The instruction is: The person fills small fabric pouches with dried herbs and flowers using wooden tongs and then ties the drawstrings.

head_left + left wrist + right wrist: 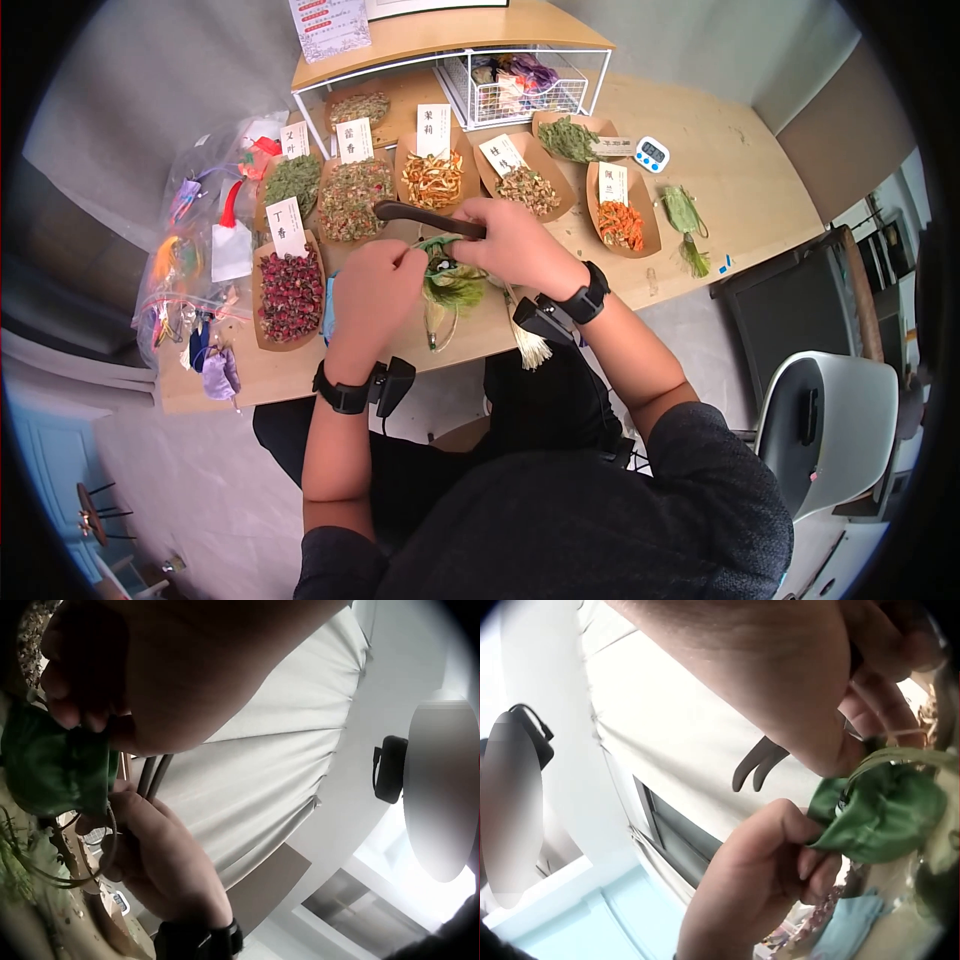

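A small green satin pouch (pixel 900 814) is held up over the table's front edge, its mouth gathered and a cord looping from it. My left hand (pixel 375 295) pinches the pouch's rim between thumb and fingers, clearest in the right wrist view. Across the pouch, my right hand (pixel 520 245) grips a pair of dark tongs (pixel 430 217), whose two curved ends stick out to the left. The right fingertips are right at the pouch's mouth. A yellow-green tassel (pixel 455 290) hangs below. What lies inside the pouch is mostly hidden.
Labelled paper trays of dried herbs line the table, including red rosebuds (pixel 290 295) and orange petals (pixel 622 225). Left lies a plastic bag (pixel 190 235) of pouches and tassels. A white timer (pixel 651 154), another green pouch (pixel 682 212) and a cream tassel (pixel 531 347) are right.
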`<action>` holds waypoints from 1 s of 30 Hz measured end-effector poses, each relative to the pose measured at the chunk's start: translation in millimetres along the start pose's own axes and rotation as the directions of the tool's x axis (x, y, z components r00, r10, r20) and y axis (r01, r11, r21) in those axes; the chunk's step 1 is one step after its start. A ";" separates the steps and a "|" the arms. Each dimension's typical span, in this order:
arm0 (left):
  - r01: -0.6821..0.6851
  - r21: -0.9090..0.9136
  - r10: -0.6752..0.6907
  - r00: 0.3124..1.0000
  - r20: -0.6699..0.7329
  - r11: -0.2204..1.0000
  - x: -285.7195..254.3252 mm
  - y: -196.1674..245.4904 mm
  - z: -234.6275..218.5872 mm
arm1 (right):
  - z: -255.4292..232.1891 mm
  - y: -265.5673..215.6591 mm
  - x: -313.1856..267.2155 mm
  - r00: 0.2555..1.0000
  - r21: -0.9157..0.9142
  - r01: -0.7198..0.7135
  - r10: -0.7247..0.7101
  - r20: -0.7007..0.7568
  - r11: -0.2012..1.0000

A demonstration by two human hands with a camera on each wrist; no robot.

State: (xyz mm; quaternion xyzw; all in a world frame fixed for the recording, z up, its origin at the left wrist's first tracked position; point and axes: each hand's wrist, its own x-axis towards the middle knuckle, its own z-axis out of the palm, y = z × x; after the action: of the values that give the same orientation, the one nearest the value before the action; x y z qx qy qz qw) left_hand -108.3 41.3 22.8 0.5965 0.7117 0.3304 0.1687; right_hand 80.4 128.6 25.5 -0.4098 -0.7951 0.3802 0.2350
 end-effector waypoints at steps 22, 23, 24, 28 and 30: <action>-0.083 0.003 0.083 0.997 -0.004 0.997 1.7 -13.7 10.8 | 6.6 -11.0 -2.6 0.984 -0.249 0.061 -0.101 -0.148 0.967; -0.101 -0.118 0.100 0.995 -0.016 0.988 4.1 -17.4 10.7 | 5.0 -10.8 -1.3 0.992 -0.189 0.032 -0.055 -0.117 0.981; -0.118 -0.237 0.115 0.993 -0.027 0.964 5.7 -22.3 11.0 | 3.9 -9.3 -0.5 0.997 -0.129 -0.004 -0.007 -0.082 0.992; 0.060 -0.419 0.050 0.968 0.247 0.906 7.6 -5.7 -12.2 | -6.0 4.1 8.1 0.999 0.154 0.028 -0.023 -0.038 0.988; -0.172 -0.339 0.245 0.951 0.186 0.925 5.0 -17.6 -11.4 | -14.7 -2.9 8.8 1.000 0.247 -0.007 0.011 -0.015 0.969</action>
State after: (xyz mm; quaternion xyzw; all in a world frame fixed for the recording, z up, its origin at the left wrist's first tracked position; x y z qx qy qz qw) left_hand -129.7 41.9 20.0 0.6677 0.5573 0.3873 0.3060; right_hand 84.3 140.9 37.2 -0.3839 -0.7380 0.4739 0.2888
